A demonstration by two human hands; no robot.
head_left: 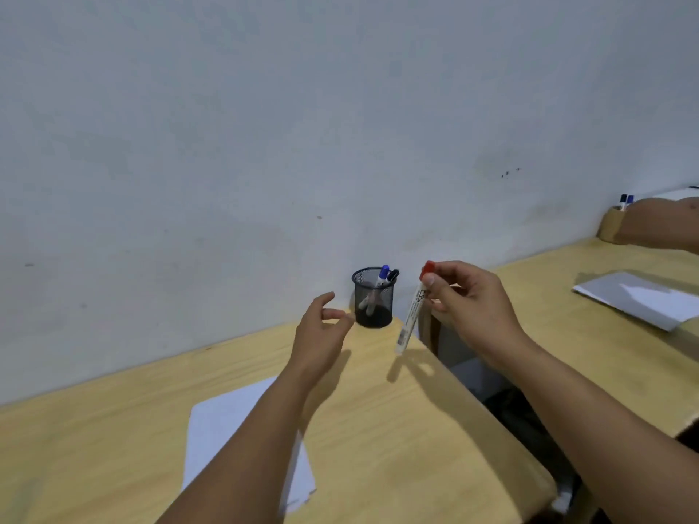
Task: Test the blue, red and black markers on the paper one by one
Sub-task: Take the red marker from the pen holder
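My right hand (469, 300) pinches a red-capped marker (410, 315) near its cap, and the white barrel hangs down above the table's right edge. My left hand (321, 327) hovers empty with fingers apart, just left of a black mesh pen cup (373, 300) standing against the wall. A blue marker (384, 274) and a black marker (393, 275) stand in the cup with caps up. A white sheet of paper (227, 421) lies on the wooden table (397, 429), partly under my left forearm.
A second wooden table (567, 296) stands to the right across a gap. It carries more paper (639, 300), a tan holder (611, 225) with markers, and another person's arm (665, 225). A grey wall is right behind both tables.
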